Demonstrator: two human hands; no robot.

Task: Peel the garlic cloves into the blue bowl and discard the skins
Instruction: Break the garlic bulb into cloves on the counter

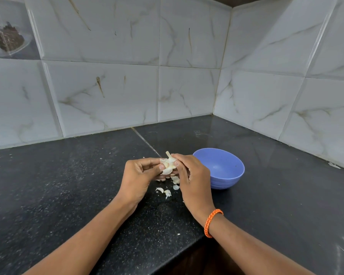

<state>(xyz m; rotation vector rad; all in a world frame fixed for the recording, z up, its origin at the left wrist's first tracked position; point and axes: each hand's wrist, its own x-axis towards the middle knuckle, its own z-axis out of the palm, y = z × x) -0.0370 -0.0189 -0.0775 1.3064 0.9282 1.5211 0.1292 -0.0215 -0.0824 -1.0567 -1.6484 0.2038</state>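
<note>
A garlic bulb with loose papery skin and a short stem is held above the black counter between both hands. My left hand grips it from the left, thumb pressed on the cloves. My right hand, with an orange bracelet on the wrist, pinches it from the right near the stem. The blue bowl stands on the counter just right of my right hand; its inside looks empty. Bits of garlic skin lie on the counter beneath my hands.
The black granite counter runs into a corner of white marble-pattern wall tiles. Its front edge steps back near the bottom middle. A small white scrap lies by the right wall.
</note>
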